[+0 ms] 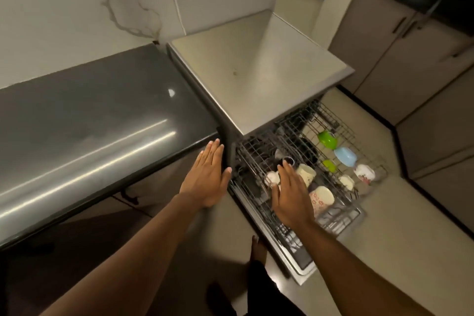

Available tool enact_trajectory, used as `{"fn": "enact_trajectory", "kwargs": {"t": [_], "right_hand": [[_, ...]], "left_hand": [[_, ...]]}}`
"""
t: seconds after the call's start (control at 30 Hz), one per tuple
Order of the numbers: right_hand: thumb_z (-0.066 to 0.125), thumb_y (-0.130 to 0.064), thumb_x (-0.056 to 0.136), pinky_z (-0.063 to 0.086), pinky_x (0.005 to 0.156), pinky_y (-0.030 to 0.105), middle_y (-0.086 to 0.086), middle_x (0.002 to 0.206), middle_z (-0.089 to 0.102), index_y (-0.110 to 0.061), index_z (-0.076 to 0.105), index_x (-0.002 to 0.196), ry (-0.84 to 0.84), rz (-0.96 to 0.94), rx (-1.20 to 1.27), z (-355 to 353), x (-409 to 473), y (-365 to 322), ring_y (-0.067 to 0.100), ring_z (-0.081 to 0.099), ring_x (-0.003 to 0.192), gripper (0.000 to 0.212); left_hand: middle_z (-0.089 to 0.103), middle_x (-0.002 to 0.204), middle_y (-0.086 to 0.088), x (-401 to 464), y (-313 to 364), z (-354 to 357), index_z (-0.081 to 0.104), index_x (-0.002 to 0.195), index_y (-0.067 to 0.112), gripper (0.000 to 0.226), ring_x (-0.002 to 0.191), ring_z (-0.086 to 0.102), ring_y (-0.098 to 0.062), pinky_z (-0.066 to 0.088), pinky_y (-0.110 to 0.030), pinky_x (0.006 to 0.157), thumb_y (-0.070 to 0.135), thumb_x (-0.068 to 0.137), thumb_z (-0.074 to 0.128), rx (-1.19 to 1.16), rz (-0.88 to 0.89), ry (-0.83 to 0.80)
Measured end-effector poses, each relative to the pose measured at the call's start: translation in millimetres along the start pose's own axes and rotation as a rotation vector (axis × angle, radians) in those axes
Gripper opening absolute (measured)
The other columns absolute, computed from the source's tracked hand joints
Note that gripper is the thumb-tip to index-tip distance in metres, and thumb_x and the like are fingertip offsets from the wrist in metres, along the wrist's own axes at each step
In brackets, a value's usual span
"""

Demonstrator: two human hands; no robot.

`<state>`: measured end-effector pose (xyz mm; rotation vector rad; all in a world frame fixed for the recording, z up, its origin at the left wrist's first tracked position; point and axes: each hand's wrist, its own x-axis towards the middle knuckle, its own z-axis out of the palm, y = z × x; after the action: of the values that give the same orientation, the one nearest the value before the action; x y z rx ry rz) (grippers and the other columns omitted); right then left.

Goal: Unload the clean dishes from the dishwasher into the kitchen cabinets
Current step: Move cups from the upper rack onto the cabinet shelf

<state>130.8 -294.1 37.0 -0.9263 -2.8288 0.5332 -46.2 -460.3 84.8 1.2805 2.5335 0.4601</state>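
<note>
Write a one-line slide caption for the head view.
Both hands, left and right, hover open above the pulled-out dishwasher rack loaded with mugs and bowls.

Rack pulled out below right bench; cups at rack front, bowls behind right. Left bench beside rack. Cabinets far right.

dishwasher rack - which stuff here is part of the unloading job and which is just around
Part of the job:
- dishwasher rack, pulled out
- cream mug
- floral mug
- blue bowl
- green bowl
- right hand, open over the rack
- left hand, open, holding nothing

Just around:
- dark countertop
- steel top above the dishwasher
- beige cabinets across the floor
</note>
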Motion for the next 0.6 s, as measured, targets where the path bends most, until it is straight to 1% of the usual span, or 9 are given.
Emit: {"fn": "enact_trajectory", "kwargs": {"t": [0.03,0.07,0.2,0.23,0.3,0.33,0.4,0.5,0.6], "right_hand": [[0.033,-0.032,0.102,0.006,0.12,0.031,0.007,0.162,0.021,-0.011,0.029,0.152,-0.005,0.048,0.005,1.9,-4.6,10.8,0.019,0.014,0.15,0.055],[0.035,-0.031,0.102,0.008,0.12,0.032,0.008,0.161,0.024,-0.01,0.03,0.152,0.004,0.044,0.005,0.6,-3.1,11.6,0.021,0.017,0.15,0.054],[0.03,-0.035,0.097,0.018,0.121,0.04,0.014,0.157,0.032,-0.005,0.035,0.149,-0.044,0.195,0.045,20.4,-17.9,44.2,0.026,0.026,0.146,0.06],[0.032,-0.033,0.098,0.018,0.121,0.039,0.014,0.157,0.031,-0.005,0.035,0.149,-0.036,0.193,0.04,19.4,-16.9,45.2,0.026,0.026,0.146,0.058],[0.039,-0.027,0.1,0.018,0.121,0.038,0.014,0.157,0.031,-0.006,0.033,0.149,-0.052,0.274,0.072,29.0,-18.5,57.4,0.026,0.026,0.146,0.054],[0.042,-0.025,0.1,0.019,0.121,0.039,0.014,0.157,0.031,-0.005,0.033,0.149,-0.038,0.263,0.074,27.1,-15.1,56.9,0.027,0.028,0.145,0.053],[0.043,-0.021,0.099,0.023,0.118,0.039,0.015,0.155,0.035,-0.005,0.035,0.148,-0.062,0.339,0.116,40.2,-16.9,70.3,0.03,0.032,0.142,0.052],[0.045,-0.016,0.098,0.029,0.114,0.04,0.017,0.151,0.04,-0.006,0.035,0.147,-0.071,0.406,0.145,51.2,-12.2,86.5,0.034,0.038,0.138,0.051],[0.048,-0.012,0.097,0.036,0.106,0.042,0.018,0.145,0.046,-0.006,0.034,0.147,-0.091,0.422,0.164,60.6,-6.1,102.7,0.037,0.045,0.129,0.052]], "left_hand": [[-0.007,0.165,-0.004,5.9,7.2,8.8,0.002,0.157,0.011,0.068,0.15,-0.014,-0.013,-0.002,-0.033,0.124,0.045,0.103,0.025,-0.007,0.014,-0.035],[-0.006,0.165,-0.003,6.3,8.7,7.7,0.002,0.157,0.011,0.068,0.15,-0.013,-0.013,-0.002,-0.033,0.123,0.045,0.103,0.026,-0.011,0.023,-0.022],[-0.003,0.165,-0.002,20.8,30.9,37.6,0.004,0.157,0.012,0.067,0.151,-0.01,-0.013,-0.001,-0.033,0.124,0.045,0.104,0.027,-0.021,0.08,-0.152],[-0.003,0.165,-0.002,22.1,32.7,36.3,0.004,0.157,0.012,0.067,0.151,-0.009,-0.013,0.001,-0.035,0.124,0.044,0.104,0.028,-0.018,0.089,-0.139],[-0.001,0.165,-0.003,32.6,39.3,47.3,0.005,0.157,0.011,0.067,0.151,-0.008,-0.014,0.004,-0.037,0.124,0.044,0.103,0.03,-0.017,0.101,-0.207],[0.0,0.165,-0.004,35.0,39.7,45.7,0.006,0.157,0.011,0.067,0.151,-0.007,-0.015,0.005,-0.038,0.124,0.044,0.103,0.031,-0.004,0.114,-0.19],[0.003,0.165,-0.006,43.9,44.2,59.7,0.008,0.156,0.01,0.068,0.152,-0.004,-0.017,0.006,-0.039,0.124,0.043,0.103,0.032,0.014,0.119,-0.247],[0.007,0.164,-0.009,58.1,48.6,72.8,0.011,0.156,0.008,0.068,0.152,0.0,-0.02,0.007,-0.039,0.124,0.042,0.102,0.035,0.039,0.135,-0.277],[0.009,0.164,-0.01,68.8,51.4,86.7,0.012,0.155,0.008,0.067,0.152,0.001,-0.021,0.006,-0.038,0.124,0.042,0.102,0.035,0.063,0.144,-0.301]]}}
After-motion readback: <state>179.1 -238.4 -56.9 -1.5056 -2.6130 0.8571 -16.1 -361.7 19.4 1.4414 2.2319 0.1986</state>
